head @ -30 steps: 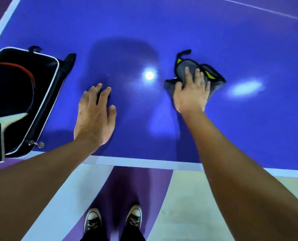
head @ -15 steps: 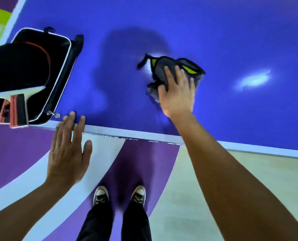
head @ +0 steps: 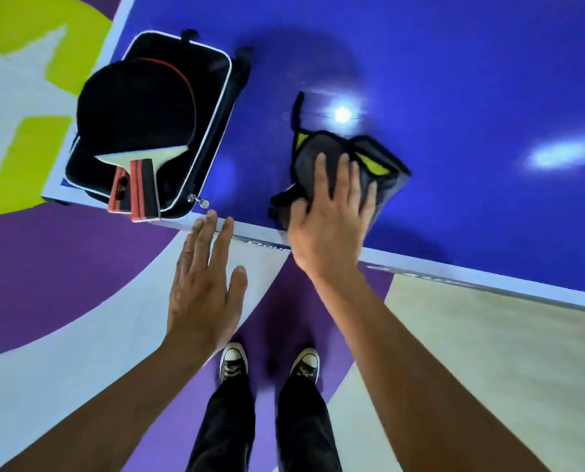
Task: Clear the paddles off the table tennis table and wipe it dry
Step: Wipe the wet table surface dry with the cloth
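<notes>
The paddles (head: pixel 137 131) lie stacked in the open case (head: pixel 212 107) at the desk (head: pixel 454 80) corner, stiff and light, best lifted by their handles, while the right hand (head: pixel 328 219) presses flat on the soft grey cloth (head: pixel 379 165), its grip clenching nothing, the left hand (head: pixel 202 287) spread empty, blur smearing the cloth's folds.

Two paddles (head: pixel 136 107) — black-faced, red-and-black handles overhanging the edge — are lying stacked at the blue desk's (head: pixel 454 80) near corner, a crumpled grey-and-yellow cloth (head: pixel 379 165) sitting near the desk's near edge.
</notes>
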Available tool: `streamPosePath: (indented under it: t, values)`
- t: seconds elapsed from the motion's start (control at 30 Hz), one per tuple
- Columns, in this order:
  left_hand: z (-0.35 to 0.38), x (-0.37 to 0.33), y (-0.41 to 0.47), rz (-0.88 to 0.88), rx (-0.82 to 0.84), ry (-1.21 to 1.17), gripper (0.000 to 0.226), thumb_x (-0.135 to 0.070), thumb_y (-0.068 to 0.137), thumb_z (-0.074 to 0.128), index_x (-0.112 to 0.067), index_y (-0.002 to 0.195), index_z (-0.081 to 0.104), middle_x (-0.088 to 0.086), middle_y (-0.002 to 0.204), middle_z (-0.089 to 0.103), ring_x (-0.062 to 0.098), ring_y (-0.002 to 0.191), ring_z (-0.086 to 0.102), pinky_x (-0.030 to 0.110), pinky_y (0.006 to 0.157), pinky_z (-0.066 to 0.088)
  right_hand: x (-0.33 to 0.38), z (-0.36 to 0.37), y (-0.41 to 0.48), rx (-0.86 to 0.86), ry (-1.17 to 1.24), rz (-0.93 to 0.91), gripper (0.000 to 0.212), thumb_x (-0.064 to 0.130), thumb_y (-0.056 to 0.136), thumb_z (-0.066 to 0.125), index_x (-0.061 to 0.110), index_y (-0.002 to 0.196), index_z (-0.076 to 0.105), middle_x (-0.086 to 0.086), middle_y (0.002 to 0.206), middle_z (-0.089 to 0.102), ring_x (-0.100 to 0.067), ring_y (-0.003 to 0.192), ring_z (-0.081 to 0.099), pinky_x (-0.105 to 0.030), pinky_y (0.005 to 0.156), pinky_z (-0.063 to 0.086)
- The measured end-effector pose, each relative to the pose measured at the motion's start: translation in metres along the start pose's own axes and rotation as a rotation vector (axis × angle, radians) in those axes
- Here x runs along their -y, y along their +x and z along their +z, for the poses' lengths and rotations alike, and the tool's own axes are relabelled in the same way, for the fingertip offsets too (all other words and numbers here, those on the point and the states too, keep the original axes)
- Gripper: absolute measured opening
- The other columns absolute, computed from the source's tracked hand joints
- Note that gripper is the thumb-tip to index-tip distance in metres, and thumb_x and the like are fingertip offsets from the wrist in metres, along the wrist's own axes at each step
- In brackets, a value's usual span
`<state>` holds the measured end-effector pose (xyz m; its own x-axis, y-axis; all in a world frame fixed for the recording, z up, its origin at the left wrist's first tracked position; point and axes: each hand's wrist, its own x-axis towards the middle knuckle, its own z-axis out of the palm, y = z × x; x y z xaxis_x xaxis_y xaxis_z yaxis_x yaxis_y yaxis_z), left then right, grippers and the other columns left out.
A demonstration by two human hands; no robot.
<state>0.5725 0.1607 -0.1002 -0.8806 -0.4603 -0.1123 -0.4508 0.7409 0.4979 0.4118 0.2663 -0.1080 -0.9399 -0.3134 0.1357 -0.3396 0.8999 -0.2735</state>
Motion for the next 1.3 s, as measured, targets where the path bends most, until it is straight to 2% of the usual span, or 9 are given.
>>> streamPosePath:
  t: [0.13, 0.27, 0.4, 0.53, 0.7, 0.97, 1.07, 1.2, 1.3]
  values:
    - [-0.019, 0.009, 0.003, -0.004, 0.054, -0.030, 0.067, -0.040, 0.095, 0.025, -0.015, 0.157, 0.032, -0.005, 0.169, 0.017, 0.011, 0.155, 0.011, 0.036, 0.125, 0.019, 0.058, 0.010, -0.016, 0.134, 0.006, -0.155, 0.067, 0.044, 0.096, 0.030, 0.024, 0.160, 0.030, -0.006, 0.168, 0.022, -0.023, 0.156, 0.015, -0.049, 0.126, 0.004]
    - [-0.041, 0.004, 0.002, 0.003, 0.187, -0.055, 0.075, -0.050, 0.090, 0.015, -0.026, 0.161, 0.018, -0.015, 0.169, 0.000, 0.002, 0.154, 0.000, 0.028, 0.124, 0.014, 0.048, 0.001, -0.012, 0.153, -0.017, -0.177, 0.064, 0.043, 0.098, 0.028, 0.028, 0.160, 0.029, -0.002, 0.168, 0.022, -0.018, 0.156, 0.015, -0.046, 0.127, 0.006]
    - [-0.075, -0.005, 0.001, 0.052, 0.322, -0.124, 0.061, -0.045, 0.099, 0.026, -0.032, 0.158, 0.023, -0.017, 0.168, 0.002, 0.001, 0.152, 0.010, 0.024, 0.118, 0.028, 0.058, 0.001, -0.004, 0.205, -0.056, -0.108, 0.063, 0.041, 0.099, 0.032, 0.031, 0.160, 0.026, 0.001, 0.169, 0.019, -0.015, 0.156, 0.012, -0.046, 0.127, 0.006]
    - [-0.121, -0.009, 0.015, 0.316, 0.193, -0.037, 0.049, -0.034, 0.095, 0.036, -0.024, 0.139, 0.055, -0.009, 0.152, 0.036, 0.003, 0.137, 0.036, 0.014, 0.105, 0.039, 0.066, 0.006, 0.033, 0.196, -0.044, 0.039, 0.066, 0.045, 0.096, 0.026, 0.031, 0.161, 0.026, 0.000, 0.169, 0.021, -0.016, 0.156, 0.015, -0.047, 0.127, 0.008]
    - [-0.165, 0.017, 0.089, 0.254, 0.067, -0.131, 0.046, -0.031, 0.095, 0.035, -0.017, 0.130, 0.061, 0.001, 0.140, 0.054, 0.015, 0.127, 0.049, 0.027, 0.108, 0.037, 0.067, 0.018, 0.094, 0.200, -0.054, 0.087, 0.074, 0.051, 0.092, 0.012, 0.029, 0.163, 0.017, -0.001, 0.171, 0.011, -0.017, 0.157, 0.007, -0.047, 0.126, -0.003]
    - [-0.191, 0.084, 0.238, 0.076, 0.032, 0.113, 0.047, -0.032, 0.091, 0.034, -0.015, 0.125, 0.063, 0.005, 0.130, 0.059, 0.029, 0.115, 0.057, 0.046, 0.102, 0.043, 0.063, 0.046, 0.212, 0.190, -0.092, 0.101, 0.064, 0.046, 0.104, 0.025, 0.031, 0.163, 0.008, -0.001, 0.171, 0.004, -0.018, 0.157, 0.002, -0.049, 0.126, -0.005]
    - [-0.187, 0.107, 0.292, 0.040, 0.056, 0.237, 0.051, -0.031, 0.088, 0.032, -0.012, 0.122, 0.065, 0.011, 0.128, 0.062, 0.039, 0.104, 0.062, 0.049, 0.091, 0.049, 0.066, 0.058, 0.270, 0.196, -0.094, -0.019, 0.066, 0.049, 0.100, 0.019, 0.030, 0.163, 0.012, -0.004, 0.171, 0.009, -0.021, 0.157, 0.006, -0.050, 0.126, -0.003]
    - [-0.183, 0.127, 0.332, -0.063, 0.112, 0.244, 0.059, -0.022, 0.087, 0.033, -0.008, 0.141, 0.053, 0.016, 0.145, 0.052, 0.040, 0.122, 0.054, 0.048, 0.103, 0.042, 0.089, 0.067, 0.319, 0.233, -0.116, -0.309, 0.066, 0.048, 0.099, 0.021, 0.031, 0.162, 0.017, -0.005, 0.170, 0.014, -0.020, 0.157, 0.010, -0.050, 0.127, 0.003]
    - [-0.176, 0.139, 0.337, -0.094, 0.101, 0.217, 0.058, -0.016, 0.086, 0.034, -0.006, 0.139, 0.055, 0.019, 0.136, 0.060, 0.040, 0.121, 0.056, 0.049, 0.104, 0.042, 0.129, 0.082, 0.344, 0.273, -0.092, -0.483, 0.065, 0.048, 0.099, 0.024, 0.032, 0.162, 0.019, -0.004, 0.170, 0.015, -0.019, 0.157, 0.012, -0.049, 0.127, 0.004]
